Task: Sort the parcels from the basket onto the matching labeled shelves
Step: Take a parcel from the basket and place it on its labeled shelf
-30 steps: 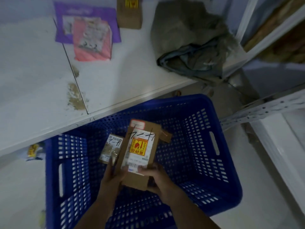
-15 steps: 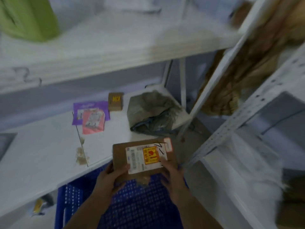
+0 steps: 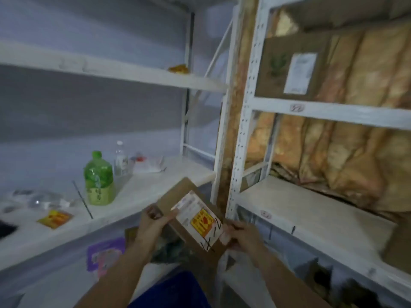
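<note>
I hold a brown cardboard parcel (image 3: 184,203) with a white label and a yellow-red sticker, tilted, in front of the shelf corner. My left hand (image 3: 153,225) grips its left end and my right hand (image 3: 242,236) grips its lower right corner. A slice of the blue basket (image 3: 175,290) shows at the bottom between my forearms. White shelves stand on both sides: the left shelf board (image 3: 144,190) and the right shelf board (image 3: 300,210), which carries a small label tag (image 3: 265,214) on its front edge. A higher right shelf has another tag (image 3: 297,107).
A green bottle (image 3: 99,178), a clear bottle (image 3: 121,161) and a yellow packet (image 3: 54,218) sit on the left shelf. A purple parcel (image 3: 104,252) lies on the shelf below. A large cardboard box (image 3: 289,65) stands on the upper right shelf, against crumpled brown paper.
The parcel has been lifted out of the basket and raised to mid-shelf height. The view swung up from the basket to the shelves. Both hands stay on the parcel.
</note>
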`<state>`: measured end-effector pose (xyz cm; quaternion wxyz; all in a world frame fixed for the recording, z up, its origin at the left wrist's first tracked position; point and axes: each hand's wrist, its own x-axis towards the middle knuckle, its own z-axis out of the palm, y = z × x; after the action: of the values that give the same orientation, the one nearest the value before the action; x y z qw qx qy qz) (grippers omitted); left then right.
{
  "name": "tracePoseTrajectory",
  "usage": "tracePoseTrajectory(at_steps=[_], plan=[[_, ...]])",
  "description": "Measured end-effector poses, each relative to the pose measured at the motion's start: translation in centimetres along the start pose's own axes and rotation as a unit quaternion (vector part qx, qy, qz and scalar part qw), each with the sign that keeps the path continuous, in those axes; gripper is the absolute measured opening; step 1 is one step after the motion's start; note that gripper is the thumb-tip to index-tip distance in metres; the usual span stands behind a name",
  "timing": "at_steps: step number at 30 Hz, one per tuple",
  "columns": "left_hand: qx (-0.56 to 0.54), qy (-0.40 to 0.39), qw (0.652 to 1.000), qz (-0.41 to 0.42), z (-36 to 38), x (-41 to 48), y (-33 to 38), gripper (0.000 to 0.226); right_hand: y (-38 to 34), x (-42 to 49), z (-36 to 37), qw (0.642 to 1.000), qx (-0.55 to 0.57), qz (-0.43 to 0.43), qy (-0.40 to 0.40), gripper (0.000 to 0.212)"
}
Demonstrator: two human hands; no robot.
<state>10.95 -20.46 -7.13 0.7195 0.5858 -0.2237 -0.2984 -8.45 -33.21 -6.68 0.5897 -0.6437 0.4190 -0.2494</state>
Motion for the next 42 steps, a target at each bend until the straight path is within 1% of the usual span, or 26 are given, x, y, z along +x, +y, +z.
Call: tracePoseTrajectory(at_steps=[2,4,6,8,10,12,14,16,17,19,20,22,24,26,30,34,37,40,42], plan=[[-0.038,-0.027,0.998,0.032,4.4,-2.5,5.0,0.065,-3.6,-3.5,-1.5,0.995,0.057,-0.041,0.064,0.021],[-0.072,-0.073,0.992,0.076,9.3,-5.2,9.5,0.063,-7.8,-7.1,-3.7,0.981,0.117,-0.076,0.131,0.021],[-0.084,-0.113,0.983,0.116,13.9,-8.2,13.0,0.057,-11.8,-11.0,-6.3,0.964,0.179,-0.094,0.175,0.022],[-0.085,-0.168,0.972,0.142,17.5,-11.0,15.7,0.065,-15.2,-14.4,-9.1,0.949,0.217,-0.112,0.201,0.023],[-0.076,-0.228,0.958,0.159,20.4,-14.3,18.3,0.070,-17.9,-17.9,-12.3,0.937,0.234,-0.137,0.218,0.019],[-0.079,-0.242,0.953,0.166,22.8,-16.9,20.4,0.065,-19.7,-20.8,-15.4,0.928,0.236,-0.168,0.233,0.007],[-0.081,-0.249,0.949,0.174,25.3,-19.4,22.6,0.059,-21.2,-23.3,-18.1,0.919,0.236,-0.194,0.247,0.008],[-0.063,-0.282,0.937,0.194,28.4,-22.2,24.6,0.060,-22.6,-26.3,-20.9,0.911,0.207,-0.220,0.280,0.010],[-0.047,-0.297,0.929,0.218,29.7,-23.3,25.3,0.063,-23.2,-27.7,-22.0,0.908,0.168,-0.232,0.305,0.018],[-0.020,-0.331,0.905,0.267,32.5,-26.0,26.3,0.071,-24.0,-30.9,-24.8,0.892,0.044,-0.261,0.366,0.031],[-0.008,-0.348,0.893,0.286,33.9,-27.4,26.6,0.073,-24.4,-32.6,-26.3,0.880,-0.021,-0.276,0.387,0.034],[0.005,-0.381,0.870,0.311,36.0,-30.0,26.9,0.076,-24.8,-35.5,-29.1,0.860,-0.122,-0.287,0.404,0.033],[0.016,-0.402,0.855,0.327,38.2,-32.9,27.1,0.079,-24.6,-38.3,-32.0,0.847,-0.180,-0.287,0.409,0.029],[0.017,-0.415,0.844,0.340,40.4,-35.8,27.1,0.075,-24.1,-40.9,-34.9,0.835,-0.208,-0.286,0.422,0.029],[0.031,-0.404,0.843,0.354,44.5,-41.5,26.3,0.057,-22.8,-45.4,-39.4,0.817,-0.223,-0.274,0.456,0.032],[0.049,-0.408,0.843,0.347,48.4,-45.9,24.4,0.056,-21.0,-49.5,-43.5,0.801,-0.274,-0.257,0.465,0.032],[0.058,-0.409,0.841,0.348,50.7,-48.4,22.4,0.056,-19.1,-51.6,-46.3,0.800,-0.279,-0.241,0.474,0.032],[0.082,-0.400,0.841,0.354,52.8,-50.1,19.6,0.059,-16.2,-52.5,-49.1,0.809,-0.280,-0.206,0.473,0.031],[0.089,-0.418,0.838,0.339,53.8,-50.6,17.6,0.063,-14.1,-52.4,-50.7,0.818,-0.281,-0.183,0.467,0.031]])
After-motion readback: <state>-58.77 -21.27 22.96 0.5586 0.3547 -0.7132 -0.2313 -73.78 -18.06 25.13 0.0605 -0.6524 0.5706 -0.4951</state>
